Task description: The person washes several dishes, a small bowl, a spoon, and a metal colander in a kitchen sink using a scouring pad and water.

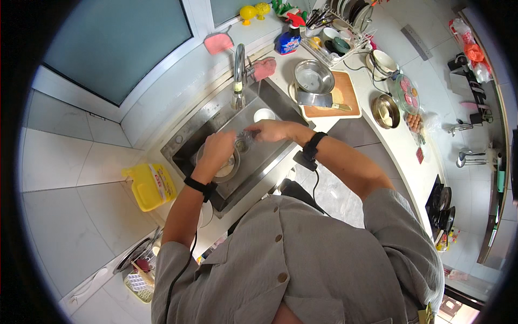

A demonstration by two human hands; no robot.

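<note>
Both my hands are over a stainless steel sink (263, 162). My left hand (216, 152) is closed above a round bowl (232, 173) that holds something pale; whether the hand grips anything is hidden. My right hand (269, 131) has its fingertips on a small, blurred, dark and clear item (251, 134), which I cannot name, near the drain. A white bowl (264, 115) lies in the sink just behind my right hand. The chrome faucet (239, 69) rises at the sink's back edge.
Right of the sink, a steel basin (314, 77) and a cleaver (319, 99) rest on a cutting board (346, 91). A loaded dish rack (332, 58) and a blue spray bottle (289, 40) are behind. A yellow jug (149, 187) stands at the left.
</note>
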